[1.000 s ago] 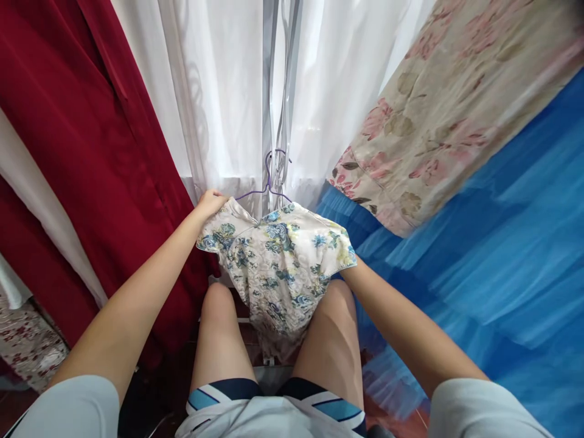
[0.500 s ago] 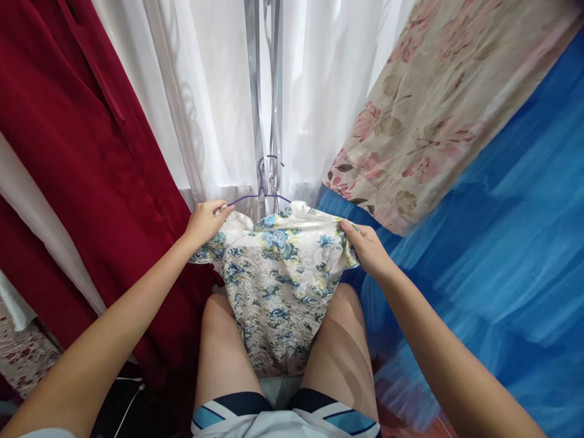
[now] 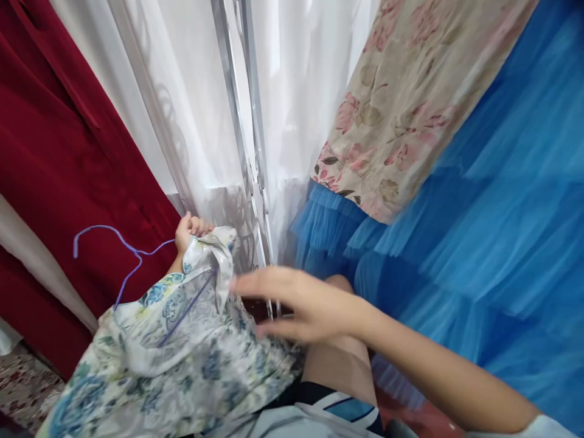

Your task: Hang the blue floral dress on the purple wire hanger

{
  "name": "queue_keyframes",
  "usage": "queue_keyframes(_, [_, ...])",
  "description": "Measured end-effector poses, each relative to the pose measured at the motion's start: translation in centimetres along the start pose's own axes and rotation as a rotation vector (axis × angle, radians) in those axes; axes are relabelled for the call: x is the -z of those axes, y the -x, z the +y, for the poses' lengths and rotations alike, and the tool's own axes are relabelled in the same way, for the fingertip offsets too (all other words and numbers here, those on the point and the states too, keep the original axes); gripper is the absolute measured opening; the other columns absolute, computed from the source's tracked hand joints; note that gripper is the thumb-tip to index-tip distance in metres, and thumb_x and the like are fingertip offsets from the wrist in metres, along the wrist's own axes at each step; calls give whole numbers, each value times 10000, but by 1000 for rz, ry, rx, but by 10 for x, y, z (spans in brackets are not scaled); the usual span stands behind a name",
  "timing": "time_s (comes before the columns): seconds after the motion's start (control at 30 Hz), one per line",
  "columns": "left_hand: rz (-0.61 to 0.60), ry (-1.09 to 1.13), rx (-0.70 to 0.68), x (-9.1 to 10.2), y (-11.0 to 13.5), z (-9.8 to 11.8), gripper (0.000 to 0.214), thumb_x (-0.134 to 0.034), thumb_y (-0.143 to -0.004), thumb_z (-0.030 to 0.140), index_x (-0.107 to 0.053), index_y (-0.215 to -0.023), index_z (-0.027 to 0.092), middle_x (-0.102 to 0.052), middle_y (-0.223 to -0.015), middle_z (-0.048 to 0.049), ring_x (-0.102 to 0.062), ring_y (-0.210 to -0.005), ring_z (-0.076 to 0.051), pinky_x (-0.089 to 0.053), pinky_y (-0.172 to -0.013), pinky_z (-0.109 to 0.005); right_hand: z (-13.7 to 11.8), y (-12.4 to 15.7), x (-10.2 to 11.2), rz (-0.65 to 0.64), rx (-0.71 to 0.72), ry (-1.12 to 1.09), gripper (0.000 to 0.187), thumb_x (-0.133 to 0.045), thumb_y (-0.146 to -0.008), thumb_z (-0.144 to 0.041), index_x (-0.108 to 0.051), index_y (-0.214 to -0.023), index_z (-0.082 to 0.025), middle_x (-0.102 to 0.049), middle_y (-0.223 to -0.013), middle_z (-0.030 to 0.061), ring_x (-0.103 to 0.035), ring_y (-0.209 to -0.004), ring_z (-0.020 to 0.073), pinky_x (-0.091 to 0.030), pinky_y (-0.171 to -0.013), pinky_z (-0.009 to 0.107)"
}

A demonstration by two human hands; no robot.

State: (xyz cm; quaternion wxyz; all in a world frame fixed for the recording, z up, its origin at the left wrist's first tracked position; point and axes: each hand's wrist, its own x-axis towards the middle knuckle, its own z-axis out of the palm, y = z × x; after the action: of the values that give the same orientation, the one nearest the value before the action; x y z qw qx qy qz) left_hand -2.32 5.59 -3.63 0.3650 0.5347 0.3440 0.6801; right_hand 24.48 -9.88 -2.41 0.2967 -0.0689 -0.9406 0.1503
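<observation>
A white garment with blue flowers point(image 3: 182, 359) lies across my lap, still on a thin purple wire hanger point(image 3: 121, 250) whose hook sticks out to the left. My left hand point(image 3: 190, 230) is closed on the top edge of the garment and the hanger, against the red cloth. My right hand point(image 3: 292, 304) reaches leftward over my thigh with its fingers stretched out, blurred by motion, touching the garment's right side.
A metal rack post point(image 3: 244, 152) stands ahead in front of a white sheer curtain point(image 3: 196, 109). A dark red garment point(image 3: 59, 152) hangs at left. A pink-flowered beige fabric point(image 3: 410, 97) and blue tulle point(image 3: 479, 243) fill the right.
The garment and hanger came off the rack post and swung down to the left onto my lap. My right hand let go of the shoulder and now reaches across, open.
</observation>
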Motion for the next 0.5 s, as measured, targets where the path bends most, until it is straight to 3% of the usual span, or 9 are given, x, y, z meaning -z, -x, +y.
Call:
queue_keyframes(0.07, [-166, 138, 76, -28, 17, 6, 558, -402, -906, 507, -186, -489, 205, -183, -440, 30, -273, -431, -97, -455, -621, -325, 27, 6, 0, 139, -124, 206, 881, -709, -843, -297, -216, -1567, -199, -361, -1556, 152, -345, -1432, 281, -309, -1169, 441])
queue_keyframes(0.13, [-284, 210, 143, -60, 36, 15, 482, -455, -897, 486, -302, -535, 206, -253, -489, 30, -340, -450, -102, -478, -647, -337, 54, 10, -2, 192, -172, 354, 1050, -763, -773, -263, -103, -1585, -185, -235, -1601, 184, -231, -1473, 337, -259, -1180, 520])
queue_keyframes(0.23, [-387, 271, 166, -96, 61, 25, 256, -551, -865, 466, -540, -829, 213, -481, -670, -2, -550, -608, -143, -501, -696, -341, 78, 15, -8, 262, -146, 442, 1016, -709, -800, -242, -65, -1586, -218, -204, -1606, 183, -226, -1474, 345, -288, -1157, 542])
queue_keyframes(0.37, [-451, 289, 117, -109, 75, 19, 384, -656, -820, 429, -557, -1132, 228, -617, -1077, -71, -635, -889, -180, -501, -758, -313, 74, 24, -10, 339, -215, 461, 971, -692, -789, -298, -120, -1572, -238, -236, -1583, 180, -336, -1419, 355, -439, -1053, 484])
queue_keyframes(0.5, [-435, 23, 12, -107, 75, 4, 464, -738, -784, 408, -572, -1164, 200, -591, -1200, -106, -567, -1116, -216, -456, -921, -318, 58, 29, -9, 130, -373, 503, 866, -647, -761, -259, -238, -1522, -192, -435, -1453, 193, -539, -1212, 356, -543, -859, 451])
